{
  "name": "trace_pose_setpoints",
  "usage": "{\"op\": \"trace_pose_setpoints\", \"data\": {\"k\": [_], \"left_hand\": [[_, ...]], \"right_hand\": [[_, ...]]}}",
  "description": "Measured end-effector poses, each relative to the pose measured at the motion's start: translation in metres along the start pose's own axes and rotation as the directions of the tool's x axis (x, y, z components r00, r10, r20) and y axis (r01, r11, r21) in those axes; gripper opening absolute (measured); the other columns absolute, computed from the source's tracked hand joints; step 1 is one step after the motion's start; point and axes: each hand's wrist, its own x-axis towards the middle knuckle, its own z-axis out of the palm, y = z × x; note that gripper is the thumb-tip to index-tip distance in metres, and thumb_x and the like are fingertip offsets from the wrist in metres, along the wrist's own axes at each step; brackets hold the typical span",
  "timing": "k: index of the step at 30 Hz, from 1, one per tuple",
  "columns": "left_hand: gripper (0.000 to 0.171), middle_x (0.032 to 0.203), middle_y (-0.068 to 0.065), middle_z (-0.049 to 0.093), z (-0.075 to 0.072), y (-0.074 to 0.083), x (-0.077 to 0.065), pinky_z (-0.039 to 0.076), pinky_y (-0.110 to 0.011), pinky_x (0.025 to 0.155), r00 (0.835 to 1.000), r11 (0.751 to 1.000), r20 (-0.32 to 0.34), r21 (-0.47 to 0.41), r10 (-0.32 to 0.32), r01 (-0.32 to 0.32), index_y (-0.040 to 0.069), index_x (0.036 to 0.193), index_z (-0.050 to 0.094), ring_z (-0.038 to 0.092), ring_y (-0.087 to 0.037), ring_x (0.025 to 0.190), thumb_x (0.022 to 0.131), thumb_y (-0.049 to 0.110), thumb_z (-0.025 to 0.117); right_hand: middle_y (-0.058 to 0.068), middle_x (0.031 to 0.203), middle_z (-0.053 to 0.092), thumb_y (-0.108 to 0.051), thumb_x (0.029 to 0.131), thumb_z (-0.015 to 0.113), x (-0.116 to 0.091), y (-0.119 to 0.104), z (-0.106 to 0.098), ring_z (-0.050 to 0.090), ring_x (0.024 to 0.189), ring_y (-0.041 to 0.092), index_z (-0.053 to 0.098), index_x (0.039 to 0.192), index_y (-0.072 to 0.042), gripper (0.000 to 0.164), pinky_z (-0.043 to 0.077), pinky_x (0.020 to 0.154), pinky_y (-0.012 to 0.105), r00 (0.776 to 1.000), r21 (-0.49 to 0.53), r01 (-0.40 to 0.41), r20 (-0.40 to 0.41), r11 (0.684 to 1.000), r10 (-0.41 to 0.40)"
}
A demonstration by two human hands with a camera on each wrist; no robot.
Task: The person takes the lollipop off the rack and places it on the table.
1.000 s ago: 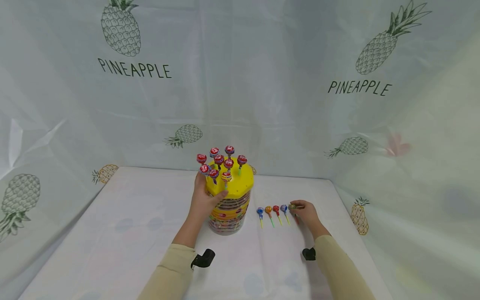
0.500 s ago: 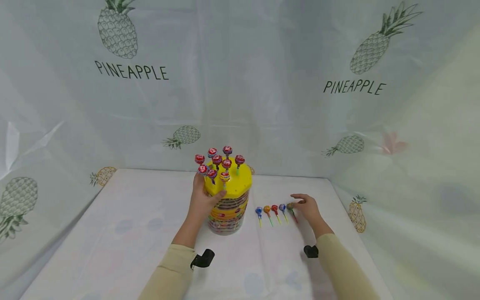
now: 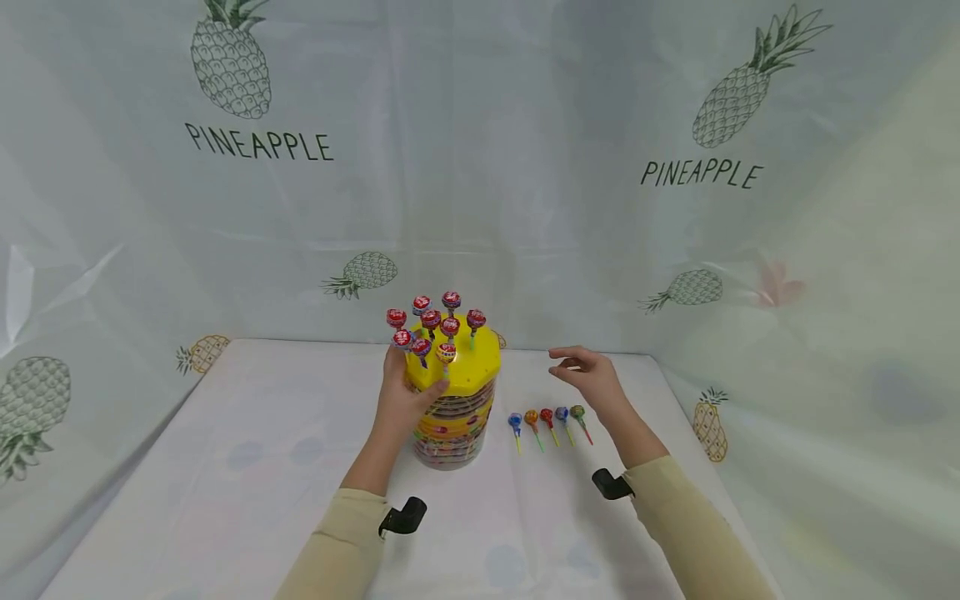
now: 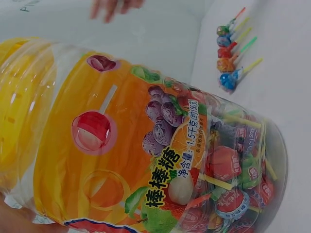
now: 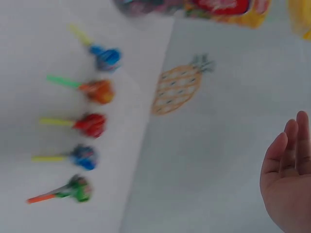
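Note:
A clear plastic jar of wrapped lollipops stands on the table, capped by a yellow lid. Several red-wrapped lollipops stick up from the lid. My left hand grips the jar's upper side, thumb in front at the lid's edge. On its right lies a row of lollipops: a blue one, an orange one, a red one, another blue one and a green one. Raised beyond that row, my right hand holds nothing, its fingers loosely bent toward the jar.
A white cloth covers the table. Behind it hangs a grey-white curtain printed with pineapples. More wrapped lollipops show through the jar's lower wall in the left wrist view.
My right hand has left the green lollipop, risen and moved away toward the back and left. That lollipop lies at the end of the row. My left hand keeps its grip on the jar.

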Motion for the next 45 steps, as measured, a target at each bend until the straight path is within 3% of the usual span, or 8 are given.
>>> {"op": "trace_pose_setpoints", "data": {"k": [5,10,15,21,26,33,45], "left_hand": [[0.097,0.152,-0.009,0.019,0.000,0.001,0.001,0.034,-0.049,0.109,1.000,1.000,0.005,-0.004,-0.011,0.011,0.023,0.156,0.011,0.033,-0.031,0.136,0.085,0.048,0.072],[0.098,0.154,-0.009,0.017,0.000,0.000,0.001,0.034,-0.050,0.109,1.000,1.000,0.008,0.011,-0.012,0.012,0.025,0.156,0.010,0.033,-0.031,0.137,0.084,0.051,0.071],[0.100,0.156,-0.010,0.015,0.000,0.001,0.002,0.035,-0.050,0.109,1.000,1.000,-0.001,0.026,-0.001,0.001,0.023,0.156,0.011,0.033,-0.033,0.136,0.083,0.056,0.070],[0.097,0.155,-0.010,0.016,0.001,0.001,0.002,0.035,-0.050,0.109,1.000,1.000,-0.005,0.028,0.004,-0.004,0.023,0.156,0.011,0.033,-0.032,0.136,0.085,0.052,0.070],[0.095,0.155,-0.011,0.017,0.000,0.002,0.002,0.035,-0.051,0.109,1.000,1.000,0.004,0.015,0.014,-0.014,0.024,0.156,0.011,0.034,-0.033,0.135,0.086,0.049,0.070],[0.094,0.155,-0.012,0.015,-0.001,0.003,0.000,0.033,-0.052,0.109,1.000,1.000,0.011,0.027,0.005,-0.005,0.022,0.156,0.010,0.033,-0.034,0.137,0.087,0.046,0.070],[0.093,0.156,-0.011,0.015,-0.001,0.002,-0.001,0.032,-0.054,0.109,1.000,1.000,0.006,0.009,0.001,-0.001,0.022,0.156,0.011,0.032,-0.034,0.137,0.088,0.040,0.071]], "right_hand": [[0.007,0.113,0.062,-0.013,0.088,0.073,-0.005,-0.038,0.013,0.057,0.099,0.025,0.070,0.115,-0.007,0.028,0.053,0.081,0.025,0.995,0.032,0.101,0.022,0.994,-0.102],[0.012,0.113,0.062,-0.007,0.088,0.072,-0.011,-0.072,0.030,0.058,0.097,0.025,0.068,0.114,0.002,0.028,0.054,0.083,0.024,0.972,0.141,0.217,0.057,0.966,-0.227],[0.012,0.115,0.062,-0.003,0.087,0.072,-0.010,-0.088,0.046,0.057,0.104,0.027,0.069,0.110,0.004,0.024,0.054,0.088,0.030,0.936,0.247,0.320,0.065,0.915,-0.345],[0.012,0.125,0.058,0.002,0.088,0.069,-0.005,-0.103,0.065,0.055,0.114,0.031,0.070,0.103,0.009,0.017,0.048,0.098,0.044,0.895,0.302,0.403,0.067,0.864,-0.441],[0.009,0.129,0.056,0.002,0.087,0.070,-0.001,-0.111,0.075,0.057,0.113,0.027,0.071,0.101,0.008,0.015,0.046,0.101,0.045,0.893,0.303,0.406,0.072,0.862,-0.445],[0.016,0.129,0.055,0.008,0.086,0.068,0.002,-0.114,0.083,0.057,0.113,0.028,0.070,0.103,0.010,0.018,0.047,0.099,0.045,0.891,0.312,0.409,0.069,0.858,-0.449],[0.011,0.128,0.055,0.005,0.086,0.069,-0.005,-0.120,0.077,0.058,0.115,0.025,0.069,0.106,0.010,0.020,0.048,0.097,0.034,0.892,0.376,0.421,-0.008,0.826,-0.452]]}}
